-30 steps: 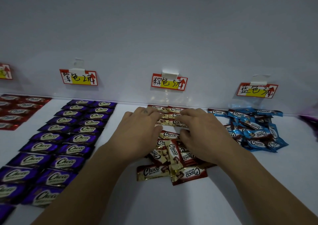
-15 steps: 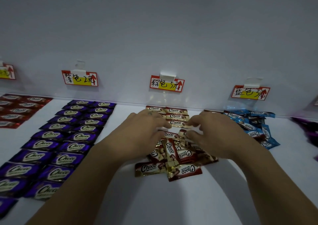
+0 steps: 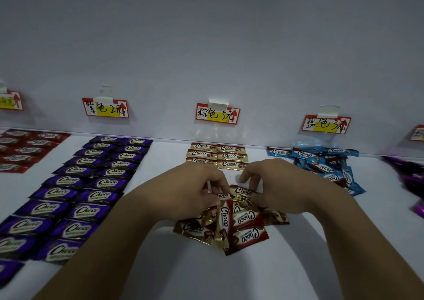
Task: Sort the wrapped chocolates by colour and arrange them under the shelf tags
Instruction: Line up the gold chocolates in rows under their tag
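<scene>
A loose pile of gold-and-brown wrapped chocolates (image 3: 229,226) lies on the white shelf below the middle tag (image 3: 217,114). Behind it, several gold chocolates (image 3: 230,156) sit in two neat columns against the back wall. My left hand (image 3: 190,191) hovers over the far end of the pile, its fingertips pinching a gold chocolate (image 3: 221,195). To its right, the curled fingers of my right hand (image 3: 273,185) pinch another gold chocolate (image 3: 243,190). Both palms hide part of the pile.
Purple chocolates (image 3: 91,185) lie in two long columns under the left tag (image 3: 105,108). Red ones (image 3: 25,148) sit at far left. A loose blue heap (image 3: 325,164) lies under the blue tag (image 3: 325,124). Dark purple wrappers (image 3: 410,178) show at the right edge.
Both hands drew back from the neat gold rows toward me onto the loose pile, and their fingers closed on chocolates at its far end.
</scene>
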{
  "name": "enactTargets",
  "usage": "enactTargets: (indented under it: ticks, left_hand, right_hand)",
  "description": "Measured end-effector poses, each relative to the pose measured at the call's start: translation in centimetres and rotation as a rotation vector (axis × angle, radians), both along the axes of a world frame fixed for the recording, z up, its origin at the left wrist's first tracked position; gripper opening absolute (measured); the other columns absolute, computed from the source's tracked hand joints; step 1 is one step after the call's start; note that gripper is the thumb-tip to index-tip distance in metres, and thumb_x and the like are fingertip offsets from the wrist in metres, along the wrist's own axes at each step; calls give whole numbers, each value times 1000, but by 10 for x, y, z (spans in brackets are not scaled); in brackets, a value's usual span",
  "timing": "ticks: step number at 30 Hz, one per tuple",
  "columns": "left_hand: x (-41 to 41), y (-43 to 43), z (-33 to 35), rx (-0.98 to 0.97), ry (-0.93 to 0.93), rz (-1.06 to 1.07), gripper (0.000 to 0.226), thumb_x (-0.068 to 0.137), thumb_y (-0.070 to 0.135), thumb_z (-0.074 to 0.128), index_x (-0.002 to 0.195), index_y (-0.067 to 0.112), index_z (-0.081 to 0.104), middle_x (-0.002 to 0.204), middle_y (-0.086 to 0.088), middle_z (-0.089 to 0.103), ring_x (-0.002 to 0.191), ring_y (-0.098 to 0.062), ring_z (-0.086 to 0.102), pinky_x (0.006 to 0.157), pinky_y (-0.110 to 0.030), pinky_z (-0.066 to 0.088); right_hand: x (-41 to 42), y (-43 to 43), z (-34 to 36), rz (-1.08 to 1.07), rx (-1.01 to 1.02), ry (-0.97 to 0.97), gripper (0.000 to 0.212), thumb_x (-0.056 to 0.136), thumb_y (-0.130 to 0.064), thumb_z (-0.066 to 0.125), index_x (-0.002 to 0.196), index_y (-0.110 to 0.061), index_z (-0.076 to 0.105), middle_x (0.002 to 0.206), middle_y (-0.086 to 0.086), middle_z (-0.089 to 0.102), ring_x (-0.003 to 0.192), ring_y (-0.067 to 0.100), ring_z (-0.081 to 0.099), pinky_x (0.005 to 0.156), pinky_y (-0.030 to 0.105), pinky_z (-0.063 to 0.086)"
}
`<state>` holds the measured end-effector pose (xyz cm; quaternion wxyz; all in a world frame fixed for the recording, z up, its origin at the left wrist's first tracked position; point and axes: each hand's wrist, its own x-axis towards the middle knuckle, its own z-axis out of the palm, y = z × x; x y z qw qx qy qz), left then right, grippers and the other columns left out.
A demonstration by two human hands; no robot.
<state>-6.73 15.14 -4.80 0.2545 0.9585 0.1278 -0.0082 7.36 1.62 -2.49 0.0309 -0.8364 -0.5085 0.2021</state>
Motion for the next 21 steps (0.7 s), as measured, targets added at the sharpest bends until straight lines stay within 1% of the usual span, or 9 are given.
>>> enactTargets:
  ticks: [4, 6, 8, 10, 12, 15, 17, 18, 21]
  left_hand:
    - [0, 1, -4, -15, -22, 75, 18, 90, 33, 63, 105, 40, 55, 96, 20, 54, 88, 1, 52, 67, -10, 38]
    - [0, 1, -6, -26, -12, 85, 24, 90, 34, 64, 110, 41, 54, 98, 21, 53, 90, 2, 51, 69, -9, 39]
    - [1, 1, -6, -41, 4, 93, 33, 89, 32, 65, 118, 41, 52, 100, 22, 52, 94, 3, 50, 72, -9, 40]
    - [2, 1, -6, -63, 18, 101, 38, 89, 30, 65, 122, 41, 51, 100, 22, 52, 95, 1, 50, 73, -10, 40]
    - [3, 0, -6, -72, 22, 112, 37, 89, 28, 66, 121, 41, 51, 97, 21, 51, 92, 0, 50, 70, -10, 39]
    - [5, 0, -7, -56, 0, 137, 33, 87, 28, 68, 115, 39, 55, 93, 17, 51, 85, -2, 51, 65, -10, 39]
    - [6, 0, -8, -63, -28, 141, 27, 86, 27, 70, 108, 37, 58, 92, 16, 52, 83, -2, 52, 64, -10, 41]
    - [6, 1, -8, -60, -40, 138, 23, 86, 27, 70, 104, 36, 59, 93, 18, 52, 83, 0, 52, 65, -9, 41]
    - [6, 3, -8, -58, -59, 136, 13, 89, 27, 66, 96, 36, 59, 93, 22, 53, 83, 3, 51, 64, -8, 37]
  right_hand:
    - [1, 0, 0, -2, 66, 2, 28, 88, -24, 67, 115, -29, 61, 98, -11, 58, 82, 4, 52, 60, 14, 36]
    - [2, 0, -1, -1, 111, 3, 16, 90, -26, 65, 106, -28, 64, 90, -12, 60, 78, 4, 53, 59, 15, 36]
    - [4, -1, -1, -14, 161, 3, 6, 92, -28, 62, 97, -29, 65, 88, -11, 61, 77, 4, 54, 60, 17, 38]
    - [6, 0, -1, -36, 218, -20, 4, 93, -32, 60, 90, -31, 63, 87, -12, 60, 78, 4, 53, 61, 20, 38]
    - [6, 0, -1, -53, 285, -34, 7, 93, -32, 59, 86, -32, 60, 85, -12, 58, 77, 4, 52, 61, 21, 38]
    - [5, 1, -4, -60, 352, -61, 8, 95, -28, 57, 88, -26, 62, 88, -9, 57, 80, 7, 53, 67, 26, 43]
    - [5, 2, -5, -81, 372, -38, 8, 96, -27, 56, 93, -27, 62, 89, -9, 59, 83, 10, 56, 73, 30, 47]
    - [5, 2, -6, -96, 384, -18, 8, 96, -27, 55, 98, -28, 63, 90, -9, 62, 84, 11, 58, 76, 31, 48]
    - [5, 3, -7, -147, 408, 26, 26, 97, -18, 55, 119, -29, 62, 98, -4, 68, 87, 12, 60, 77, 29, 48]
